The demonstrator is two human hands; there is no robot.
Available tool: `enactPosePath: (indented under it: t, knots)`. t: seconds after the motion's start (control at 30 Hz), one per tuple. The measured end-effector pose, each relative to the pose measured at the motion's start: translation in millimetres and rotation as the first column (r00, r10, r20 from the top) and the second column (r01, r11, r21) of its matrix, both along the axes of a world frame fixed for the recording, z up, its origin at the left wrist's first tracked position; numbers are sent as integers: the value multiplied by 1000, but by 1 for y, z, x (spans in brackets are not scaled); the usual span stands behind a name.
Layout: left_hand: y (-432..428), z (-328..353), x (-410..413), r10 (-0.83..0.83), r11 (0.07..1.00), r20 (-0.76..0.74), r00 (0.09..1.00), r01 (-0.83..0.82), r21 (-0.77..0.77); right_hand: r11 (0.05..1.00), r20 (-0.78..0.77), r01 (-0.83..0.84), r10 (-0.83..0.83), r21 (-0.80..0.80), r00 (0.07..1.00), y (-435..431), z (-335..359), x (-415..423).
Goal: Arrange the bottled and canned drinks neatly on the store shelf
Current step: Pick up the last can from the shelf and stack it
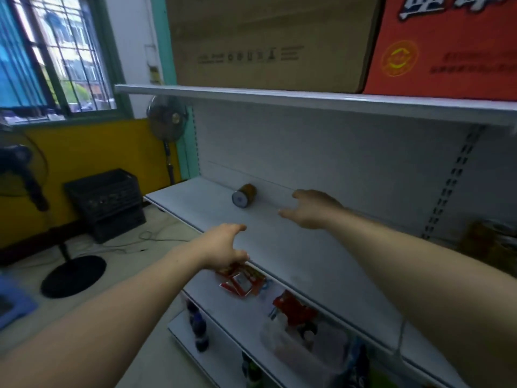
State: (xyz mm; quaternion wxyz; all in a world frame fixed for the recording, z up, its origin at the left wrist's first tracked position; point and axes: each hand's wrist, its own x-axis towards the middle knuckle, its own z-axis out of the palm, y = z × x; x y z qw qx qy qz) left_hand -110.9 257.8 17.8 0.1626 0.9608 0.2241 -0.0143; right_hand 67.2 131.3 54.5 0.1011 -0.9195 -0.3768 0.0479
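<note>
One white metal store shelf point(293, 247) crosses the view from 9 o'clock to 4 o'clock. It is the target surface, and almost all of it is bare.

On the tier above, a brown cardboard carton point(268, 43) sits at 12 o'clock with an orange printed carton point(447, 46) at 1 o'clock. Both are bulk stock and are stored out of the working zone.

The lower shelf point(223, 309) at 6 o'clock carries dark plastic bottles point(198, 329), which are probably stock awaiting arrangement.

The right hand point(310, 208) reaches in above the store shelf. Its fingers point(298, 195) are spread apart and hold nothing, and the open side faces 9 o'clock. This posture suits closing round a cylinder.

The left hand point(223, 245) hovers at the front edge of the store shelf. Its fingers are also apart and empty, probably ready to steady or assist.

The brown cylindrical can point(244, 196) lies on its side close to the back panel. It is at 9 o'clock from the right hand and apart from it, with its pale end facing 7 o'clock. A can lying this way can roll, so it should be stood upright first.
</note>
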Motion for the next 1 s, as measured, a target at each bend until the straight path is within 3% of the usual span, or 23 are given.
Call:
enactPosePath:
  t: [0.27,0.47,0.7,0.87,1.0]
  knots:
    - [107,-21,47,138,988,-24,990,-139,-63,998,-128,-52,48,-24,991,110,-34,46]
    - [187,-53,83,104,989,-88,991,-113,-95,999,-213,2,-10,-40,977,176,-64,74]
    - [294,-106,136,-87,996,-152,985,90,17,955,-389,273,-209,118,898,269,-107,103]
    - [336,-142,153,-159,983,-146,976,170,67,807,-549,563,-394,178,737,325,-128,114]
    - [341,-153,151,-185,979,-74,980,190,76,764,-478,620,-484,178,733,341,-139,113]
